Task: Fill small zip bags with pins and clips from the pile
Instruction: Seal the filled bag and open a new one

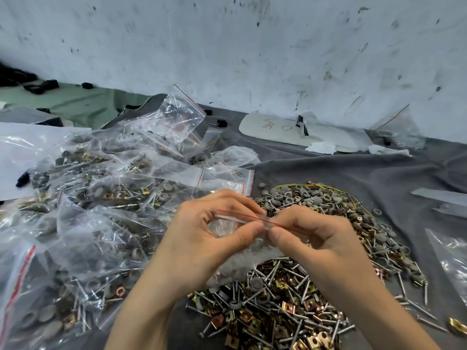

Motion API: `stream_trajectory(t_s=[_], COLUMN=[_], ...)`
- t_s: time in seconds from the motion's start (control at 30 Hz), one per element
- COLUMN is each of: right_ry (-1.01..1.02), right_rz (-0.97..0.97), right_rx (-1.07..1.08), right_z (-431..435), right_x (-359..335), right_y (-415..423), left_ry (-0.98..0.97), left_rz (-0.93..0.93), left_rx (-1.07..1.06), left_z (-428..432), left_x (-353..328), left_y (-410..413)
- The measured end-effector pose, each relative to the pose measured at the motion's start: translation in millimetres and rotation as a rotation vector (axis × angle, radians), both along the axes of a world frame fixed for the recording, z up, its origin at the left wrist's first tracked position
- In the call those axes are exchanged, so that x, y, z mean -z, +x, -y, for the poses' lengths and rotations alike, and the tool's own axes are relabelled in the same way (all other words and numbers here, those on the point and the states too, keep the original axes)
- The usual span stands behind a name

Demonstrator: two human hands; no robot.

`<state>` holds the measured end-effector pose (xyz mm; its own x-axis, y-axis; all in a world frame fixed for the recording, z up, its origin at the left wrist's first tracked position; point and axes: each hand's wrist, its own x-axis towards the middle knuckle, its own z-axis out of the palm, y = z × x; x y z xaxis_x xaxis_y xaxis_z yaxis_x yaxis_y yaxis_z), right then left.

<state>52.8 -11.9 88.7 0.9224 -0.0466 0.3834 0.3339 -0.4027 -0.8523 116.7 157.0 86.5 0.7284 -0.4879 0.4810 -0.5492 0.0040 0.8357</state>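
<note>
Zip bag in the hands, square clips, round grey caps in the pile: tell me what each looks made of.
Zip bag: thin clear plastic film, glossy and crinkled, with a red seal line.
Square clips: apparently plated sheet metal, going by the shiny gold and copper tints.
Round grey caps: probably plastic or rubber; the surface is matte and dull, without glints.

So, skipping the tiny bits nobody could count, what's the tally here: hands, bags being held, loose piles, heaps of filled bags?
Hands: 2, left hand and right hand
Held zip bag: 1
Loose pile: 1
Heap of filled bags: 1
Total: 5
</note>
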Motion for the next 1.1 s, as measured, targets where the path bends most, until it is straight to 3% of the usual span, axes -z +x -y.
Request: stream_trajectory(t_s=[0.2, 0.3, 0.37, 0.43, 0.67, 0.8, 0.87, 1.03, 1.1], right_ry=[-0.012, 0.172, 0.279, 0.257, 0.213, 0.471, 0.583, 0.787, 0.799], right_rz=[0.026, -0.08, -0.211, -0.279, -0.278, -0.403, -0.445, -0.374, -0.343], right_rx=[-0.005, -0.053, -0.127, -0.131, -0.115, -0.145, -0.139, -0.067, -0.025], right_z=[-5, -6, -8, -14, -23, -28, -30, -34, -35], right_x=[6, 12, 22, 32, 28, 18, 14, 2, 0], right_y=[1, 0, -2, -5, -1, 8, 15, 27, 28], left_ry=[-0.006, -0.031, -0.136, -0.258, -0.445, -0.617, -0.55, -0.105, -0.082], left_rz=[-0.022, -0.082, -0.182, -0.295, -0.519, -0.527, -0.516, -0.553, -0.559], left_rx=[0.043, 0.014, -0.067, -0.113, -0.094, -0.093, -0.132, -0.037, -0.006], left_z=[0, 0, -1, -7, -17, -19, -19, -15, -13], left_x=[2, -1, -2, 0, 6, 6, 7, 11, 18], left_y=[0, -1, -1, 3, 13, 16, 17, 18, 21])
